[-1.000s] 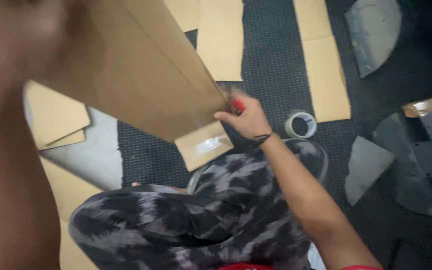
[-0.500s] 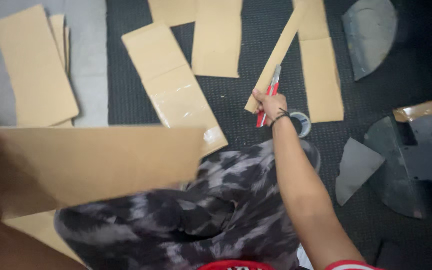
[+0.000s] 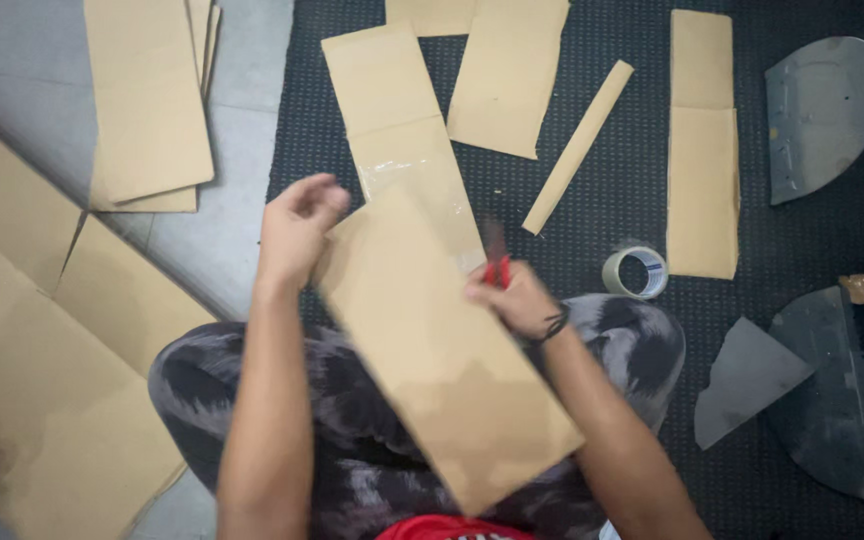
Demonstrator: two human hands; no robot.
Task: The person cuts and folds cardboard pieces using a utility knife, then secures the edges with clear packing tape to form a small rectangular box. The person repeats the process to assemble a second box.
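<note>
A long brown cardboard panel [image 3: 432, 350] lies tilted across my lap, over patterned grey trousers. My left hand [image 3: 297, 225] grips its upper left corner. My right hand [image 3: 512, 297] is closed around a red-handled cutter [image 3: 497, 268] and rests against the panel's right edge. The cutter is blurred by motion, so its blade is unclear.
Several cut cardboard pieces [image 3: 507, 75] and a thin cardboard strip [image 3: 577, 145] lie on the dark mat [image 3: 612, 210] ahead. A tape roll [image 3: 635, 272] sits by my right knee. Grey curved boards [image 3: 822, 110] lie at right. More cardboard sheets [image 3: 147, 110] cover the grey floor at left.
My left hand brought the cardboard panel from the left onto my lap. My right hand drew back from the mat with the red cutter to the panel's edge.
</note>
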